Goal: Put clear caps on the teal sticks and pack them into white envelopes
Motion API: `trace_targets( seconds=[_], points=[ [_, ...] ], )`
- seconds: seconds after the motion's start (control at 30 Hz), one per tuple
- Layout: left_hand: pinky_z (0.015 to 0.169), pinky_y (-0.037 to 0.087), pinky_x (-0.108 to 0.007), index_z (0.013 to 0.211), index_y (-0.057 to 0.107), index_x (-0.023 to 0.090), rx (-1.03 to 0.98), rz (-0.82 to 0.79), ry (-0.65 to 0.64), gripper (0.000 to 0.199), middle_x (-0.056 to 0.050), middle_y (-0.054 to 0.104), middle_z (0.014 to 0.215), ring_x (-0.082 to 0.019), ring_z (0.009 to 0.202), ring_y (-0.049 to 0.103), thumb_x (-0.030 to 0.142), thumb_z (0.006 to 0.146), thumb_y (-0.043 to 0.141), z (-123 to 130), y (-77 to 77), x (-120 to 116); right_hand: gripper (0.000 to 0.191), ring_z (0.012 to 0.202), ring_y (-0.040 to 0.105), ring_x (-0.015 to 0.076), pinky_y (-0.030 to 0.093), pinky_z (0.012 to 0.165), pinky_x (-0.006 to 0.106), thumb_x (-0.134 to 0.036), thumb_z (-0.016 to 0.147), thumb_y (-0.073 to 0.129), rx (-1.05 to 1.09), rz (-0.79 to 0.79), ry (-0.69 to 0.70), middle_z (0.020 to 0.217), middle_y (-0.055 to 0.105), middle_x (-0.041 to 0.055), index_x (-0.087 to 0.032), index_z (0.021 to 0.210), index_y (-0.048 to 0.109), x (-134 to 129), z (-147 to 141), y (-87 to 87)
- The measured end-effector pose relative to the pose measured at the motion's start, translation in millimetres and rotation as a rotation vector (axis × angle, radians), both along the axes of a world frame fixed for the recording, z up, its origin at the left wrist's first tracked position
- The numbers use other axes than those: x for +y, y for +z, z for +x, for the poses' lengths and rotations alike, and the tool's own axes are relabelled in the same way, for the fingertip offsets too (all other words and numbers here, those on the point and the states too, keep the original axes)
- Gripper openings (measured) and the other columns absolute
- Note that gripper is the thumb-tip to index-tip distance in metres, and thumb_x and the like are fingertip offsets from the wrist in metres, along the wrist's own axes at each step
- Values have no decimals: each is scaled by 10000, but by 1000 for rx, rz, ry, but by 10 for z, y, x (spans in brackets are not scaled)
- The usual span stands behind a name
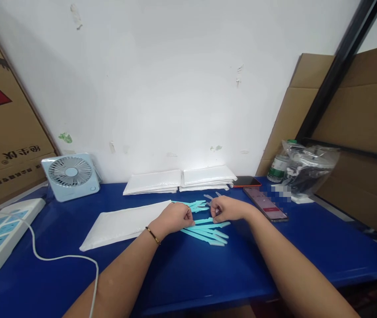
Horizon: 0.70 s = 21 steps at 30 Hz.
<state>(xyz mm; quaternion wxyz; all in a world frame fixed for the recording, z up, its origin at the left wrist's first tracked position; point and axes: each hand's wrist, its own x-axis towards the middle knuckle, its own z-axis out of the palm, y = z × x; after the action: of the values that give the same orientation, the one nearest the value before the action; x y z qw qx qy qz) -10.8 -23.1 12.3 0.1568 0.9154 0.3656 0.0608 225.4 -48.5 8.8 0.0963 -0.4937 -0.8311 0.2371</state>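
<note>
"Beneath the white wall (pixel 175 88), what covers our blue table (pixel 208 274)?"

"Two stacks of white pouches (pixel 153 180) at the back, perhaps finished; one loose pouch (pixel 118 224) lies nearer us."

"How far are we?"

"Partway, we judge: turquoise sticks (pixel 216 243) lie loose beside it. Our left hand (pixel 175 216) pinches one stick (pixel 203 221); our right hand (pixel 223 208) pinches its other end."

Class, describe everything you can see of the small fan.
The small fan is pale blue and looks plastic: a squarish, round-cornered frame, a round slatted grille, a plain central hub and a small round button at the lower right. It stands upright, leaning slightly back, on the blue table, near the white wall. Whether it is spinning cannot be told.
</note>
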Motion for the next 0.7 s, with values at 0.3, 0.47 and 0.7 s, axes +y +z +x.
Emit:
trace_targets(
  seconds=[0.3, 0.47, 0.7],
  points=[
    [648, 337, -259, 718, 638, 207, -43, 186, 182, 171, -9, 682, 777, -167, 724, 594, 371, 746, 595, -98, 0, 171, 157, 694, 555, 155, 392, 590, 237, -305, 691, 648, 66, 198, -312, 798, 645, 42, -170, 766, 677, 24, 244, 72],
    [619, 343, -237, 763, 650, 229, -114, 84, 51, 224, 18, 667, 763, -143, 699, 583, 447, 736, 604, -76, 6, 84, 274, 661, 564, 157, 386, 551, 227, -393, 580, 741, 9, -68, -137, 718, 654, 16, -181, 749, 706, -65, 265, 151],
    [626, 336, -244, 740, 672, 223, -48, 114, -85, 161, 13, 669, 734, -143, 692, 580, 369, 755, 607, 24, -38, -25, 223, 594, 531, 122, 365, 530, 213, -358, 595, 732, -41, -117, 15, 661, 611, -11, -174, 717, 698, -17, 126, 36]
  ],
)
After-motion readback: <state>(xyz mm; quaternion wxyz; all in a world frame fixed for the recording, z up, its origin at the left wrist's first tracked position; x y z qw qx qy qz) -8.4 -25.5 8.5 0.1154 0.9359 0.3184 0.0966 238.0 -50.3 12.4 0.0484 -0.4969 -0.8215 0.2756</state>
